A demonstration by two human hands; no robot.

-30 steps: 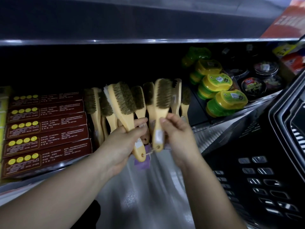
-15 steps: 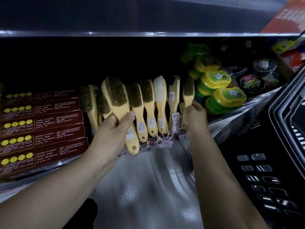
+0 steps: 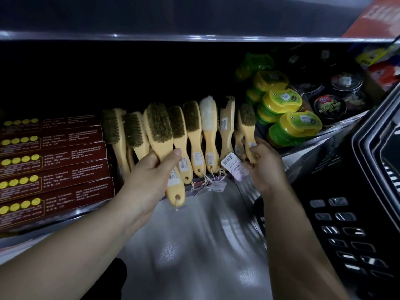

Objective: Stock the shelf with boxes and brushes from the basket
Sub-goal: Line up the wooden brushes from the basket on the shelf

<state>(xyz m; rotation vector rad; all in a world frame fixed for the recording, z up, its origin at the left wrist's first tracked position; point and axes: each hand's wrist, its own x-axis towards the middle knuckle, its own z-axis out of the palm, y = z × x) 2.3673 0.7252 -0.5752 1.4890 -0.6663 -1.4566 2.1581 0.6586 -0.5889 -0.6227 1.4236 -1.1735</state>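
While your right hand (image 3: pixel 263 163) grips handle of end brush (image 3: pixel 246 124), that brush stands at right end of brush row (image 3: pixel 194 131) on shelf (image 3: pixel 303 147), beside green tubs (image 3: pixel 296 126). One second ago it was mid-row, close by your other brush.
Left hand (image 3: pixel 151 176) still grips large brush (image 3: pixel 161 135) by handle, before row's left part; not placed.
Judgement: one brush nearly stocked, one pending.
Boxes (image 3: pixel 54 161) stacked at shelf's left end; basket (image 3: pixel 368 191) off shelf's right end.
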